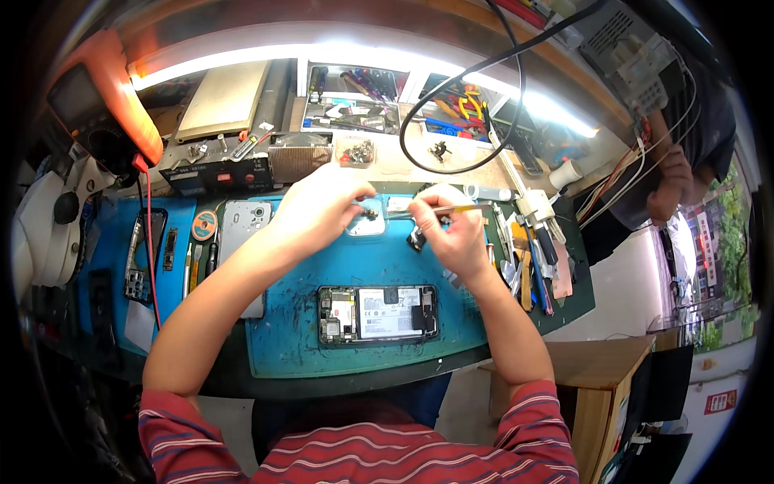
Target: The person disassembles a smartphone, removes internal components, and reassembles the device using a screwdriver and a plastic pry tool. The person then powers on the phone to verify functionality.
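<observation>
An opened smartphone (pixel 378 315) lies across the blue work mat, its battery and circuit board exposed. Beyond it stands a small clear plastic box (pixel 367 229) with small dark pieces inside. My left hand (pixel 322 211) reaches over the box's left side, fingers curled together; what they pinch, if anything, is too small to make out. In my right hand (pixel 453 234) is a thin tool with a gold-coloured end (pixel 466 208), its far end pointing left toward the box. A small black part (pixel 416 239) sits beside the right hand, partly covered by it.
A silver phone back (pixel 243 222) and an empty phone frame (pixel 145 254) lie left. Hand tools (pixel 528 250) crowd the right. An orange multimeter (pixel 105 101), a microscope (pixel 60 222) and tool trays (pixel 351 113) surround the bench. A black cable loop (pixel 403 133) hangs ahead; another person (pixel 673 177) is at right.
</observation>
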{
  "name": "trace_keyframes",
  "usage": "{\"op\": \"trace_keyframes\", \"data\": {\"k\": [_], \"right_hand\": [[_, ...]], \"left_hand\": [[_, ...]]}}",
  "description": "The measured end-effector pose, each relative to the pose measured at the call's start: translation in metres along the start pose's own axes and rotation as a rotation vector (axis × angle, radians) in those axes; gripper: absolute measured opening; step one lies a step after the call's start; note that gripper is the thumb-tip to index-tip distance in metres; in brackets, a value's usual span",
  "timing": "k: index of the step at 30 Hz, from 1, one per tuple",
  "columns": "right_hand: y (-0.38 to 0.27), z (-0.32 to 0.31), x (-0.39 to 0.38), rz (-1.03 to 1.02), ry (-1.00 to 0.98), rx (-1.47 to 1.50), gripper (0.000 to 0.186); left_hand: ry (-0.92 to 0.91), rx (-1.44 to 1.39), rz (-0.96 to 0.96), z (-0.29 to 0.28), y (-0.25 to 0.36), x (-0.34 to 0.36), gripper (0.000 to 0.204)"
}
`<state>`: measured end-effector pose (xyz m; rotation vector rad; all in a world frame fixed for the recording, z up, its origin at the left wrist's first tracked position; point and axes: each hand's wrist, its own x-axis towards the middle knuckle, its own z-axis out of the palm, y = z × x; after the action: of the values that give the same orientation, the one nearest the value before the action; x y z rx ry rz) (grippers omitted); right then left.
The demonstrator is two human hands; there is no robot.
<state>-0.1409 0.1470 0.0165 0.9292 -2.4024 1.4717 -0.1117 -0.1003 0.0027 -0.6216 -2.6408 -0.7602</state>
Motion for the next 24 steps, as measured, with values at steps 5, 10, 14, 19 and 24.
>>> {"op": "trace_keyframes", "data": {"k": [5, 10, 14, 19, 24], "right_hand": [[0.004, -0.003, 0.000, 0.077, 0.041, 0.049, 0.022], [0.012, -0.002, 0.001, 0.109, 0.050, 0.141, 0.025], [0.015, -0.007, 0.002, 0.026, 0.026, 0.071, 0.019], [-0.001, 0.006, 0.011, 0.070, -0.036, 0.068, 0.021], [0.000, 0.015, 0.027, 0.204, -0.248, -0.186, 0.031]], "left_hand": [[-0.056, 0.066, 0.010, 0.005, 0.008, 0.008, 0.049], [-0.079, 0.060, -0.033, 0.007, 0.011, 0.014, 0.057], [-0.049, 0.005, -0.066, 0.007, 0.008, 0.012, 0.060], [-0.034, -0.169, -0.118, -0.001, 0.009, 0.006, 0.064], [-0.033, -0.132, -0.152, -0.001, 0.018, 0.002, 0.076]]}}
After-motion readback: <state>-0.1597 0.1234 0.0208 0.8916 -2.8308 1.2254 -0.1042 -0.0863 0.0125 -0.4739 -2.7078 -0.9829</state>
